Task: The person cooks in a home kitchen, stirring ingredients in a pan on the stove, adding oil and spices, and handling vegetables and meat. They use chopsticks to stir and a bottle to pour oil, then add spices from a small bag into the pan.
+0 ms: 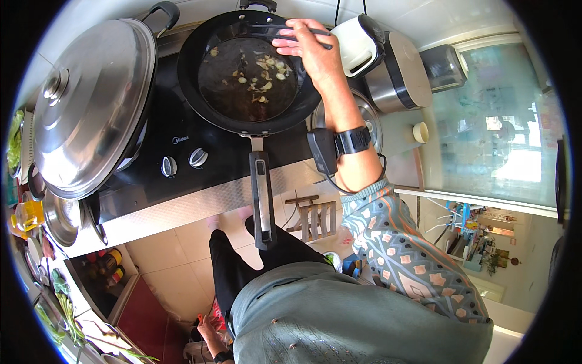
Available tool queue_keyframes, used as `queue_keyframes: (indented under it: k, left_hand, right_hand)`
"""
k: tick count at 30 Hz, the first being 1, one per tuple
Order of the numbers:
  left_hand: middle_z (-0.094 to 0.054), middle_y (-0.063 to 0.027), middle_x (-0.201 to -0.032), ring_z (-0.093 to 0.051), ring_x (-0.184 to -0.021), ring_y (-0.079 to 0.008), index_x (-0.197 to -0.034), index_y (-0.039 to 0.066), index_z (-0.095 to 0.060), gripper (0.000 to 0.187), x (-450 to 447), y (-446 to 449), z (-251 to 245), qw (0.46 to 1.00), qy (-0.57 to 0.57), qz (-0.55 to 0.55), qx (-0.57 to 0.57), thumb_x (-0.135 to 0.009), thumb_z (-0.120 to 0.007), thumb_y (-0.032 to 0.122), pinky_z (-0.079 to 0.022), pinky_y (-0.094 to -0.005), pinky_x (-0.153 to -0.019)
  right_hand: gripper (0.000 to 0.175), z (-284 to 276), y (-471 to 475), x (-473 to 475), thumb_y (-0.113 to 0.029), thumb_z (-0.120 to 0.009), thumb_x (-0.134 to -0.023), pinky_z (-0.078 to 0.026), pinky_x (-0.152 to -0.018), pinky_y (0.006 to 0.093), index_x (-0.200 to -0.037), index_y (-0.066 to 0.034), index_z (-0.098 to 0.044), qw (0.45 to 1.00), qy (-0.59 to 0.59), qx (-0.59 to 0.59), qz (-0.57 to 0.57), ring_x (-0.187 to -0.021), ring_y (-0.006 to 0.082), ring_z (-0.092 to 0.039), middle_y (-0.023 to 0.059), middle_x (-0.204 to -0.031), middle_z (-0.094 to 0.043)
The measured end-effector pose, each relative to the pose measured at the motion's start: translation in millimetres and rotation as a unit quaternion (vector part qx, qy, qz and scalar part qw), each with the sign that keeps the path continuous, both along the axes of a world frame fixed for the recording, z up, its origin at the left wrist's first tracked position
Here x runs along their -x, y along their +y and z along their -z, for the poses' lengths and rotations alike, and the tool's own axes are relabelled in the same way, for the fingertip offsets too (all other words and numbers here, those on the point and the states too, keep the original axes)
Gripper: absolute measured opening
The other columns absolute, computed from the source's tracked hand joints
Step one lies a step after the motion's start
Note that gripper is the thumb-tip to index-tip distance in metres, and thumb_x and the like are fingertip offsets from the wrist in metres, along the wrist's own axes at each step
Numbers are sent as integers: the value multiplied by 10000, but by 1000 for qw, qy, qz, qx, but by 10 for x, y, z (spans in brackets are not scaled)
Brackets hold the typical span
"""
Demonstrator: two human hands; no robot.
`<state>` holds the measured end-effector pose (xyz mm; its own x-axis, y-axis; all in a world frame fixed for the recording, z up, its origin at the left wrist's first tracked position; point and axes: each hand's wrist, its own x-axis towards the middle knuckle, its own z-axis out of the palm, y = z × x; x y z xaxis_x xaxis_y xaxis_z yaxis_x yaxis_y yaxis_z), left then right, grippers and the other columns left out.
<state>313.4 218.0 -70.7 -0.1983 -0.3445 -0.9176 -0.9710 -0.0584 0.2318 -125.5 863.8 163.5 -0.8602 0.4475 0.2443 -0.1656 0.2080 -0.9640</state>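
Observation:
My right hand (316, 48) is over the far right rim of a black wok (191, 91), gripping a pair of dark chopsticks (268, 32) whose tips reach over the far side of the pan. Sliced garlic or scallion pieces (266, 73) lie scattered in dark liquid or oil at the wok's bottom. The wok's long handle (261, 200) points toward my body over the counter edge. Down at the lower left, my left hand (208, 331) hangs beside my leg, with a small orange item (200, 318) at its fingers; whether it grips this is unclear.
The wok rests on a black glass Midea cooktop (218, 150) with two knobs (183, 163). A large pot with a domed steel lid (100, 100) stands left. Right are a white appliance (357, 45), a steel-sided appliance (400, 73), a round steel lid (370, 118) and a small cup (421, 132).

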Motion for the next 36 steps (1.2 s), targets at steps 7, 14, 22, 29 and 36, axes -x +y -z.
queue_keyframes:
  k: [7,14,22,29,36]
  left_hand:
    - [-671,-144,-665,-633,-482,-231,-769,-17,-623,329,-196,-31,130,999,-3,-8,-31,-858,-615,300,-508,-329,-431]
    - [-676,-159,-678,-640,-491,-247,-786,-36,-630,327,-97,49,5,999,33,10,-19,-861,-604,280,-523,-340,-444]
    - [-680,-164,-705,-640,-493,-249,-846,-43,-621,320,-149,-16,91,999,33,-13,-34,-884,-575,271,-534,-343,-446]
    - [-675,-146,-697,-638,-501,-226,-850,-45,-624,305,-160,-166,237,999,30,22,-36,-894,-569,252,-533,-330,-444]
    - [-674,-147,-709,-655,-529,-241,-840,-48,-627,303,119,-110,89,998,37,21,-47,-898,-562,242,-527,-318,-435]
  right_hand:
    - [350,137,-64,151,-254,-488,-1009,-593,-749,354,-1182,42,-560,994,-68,-12,-80,-878,291,-704,215,-1069,-646]
    - [274,209,-18,316,-211,-480,-1006,-607,-660,337,-1028,50,-561,998,-58,14,-8,-768,288,-712,189,-934,-642]
    - [236,331,-26,545,-188,-563,-958,-590,-572,303,-956,47,-584,997,-67,-3,-26,-651,230,-705,147,-771,-636]
    - [265,7,306,80,-201,-537,-971,-611,-579,360,-929,59,-568,984,-169,-5,62,-671,334,-707,238,-835,-649]
    - [262,-272,265,-447,-192,-501,-985,-613,-630,377,-974,65,-544,984,-134,17,115,-730,351,-709,259,-891,-652]
